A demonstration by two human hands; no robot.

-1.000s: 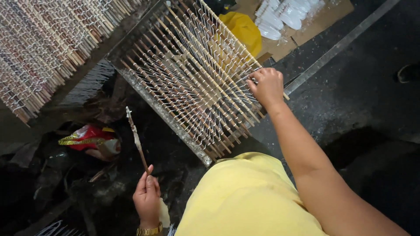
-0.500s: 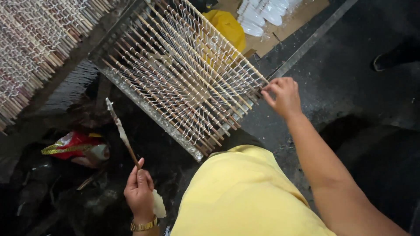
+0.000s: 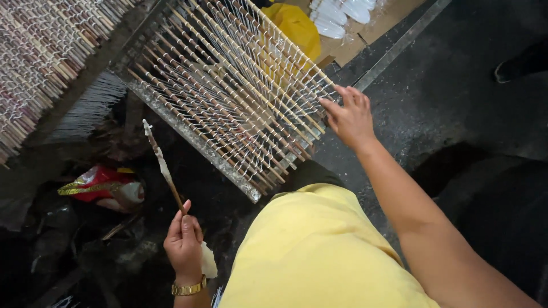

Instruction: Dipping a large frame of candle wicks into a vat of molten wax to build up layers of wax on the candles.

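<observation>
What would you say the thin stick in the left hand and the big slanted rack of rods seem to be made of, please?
The thin brown stick in the left hand looks like wood or bamboo, matt, crusted with whitish wax-like residue. The slanted rack of tan rods also looks wooden, laced with white strings; its lower edge appears to be dull grey metal.

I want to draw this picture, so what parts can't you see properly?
All in the head view:
- Right hand fingertips: against the stick rack, so whether they pinch anything cannot be told.
- Pale lump by the left hand: half hidden by the palm, too unclear to name.
- Thin stick: its lower end is hidden in the fingers.
- White bags: cut off by the top edge.
- Red wrapper: sits in dark shadow.
</observation>
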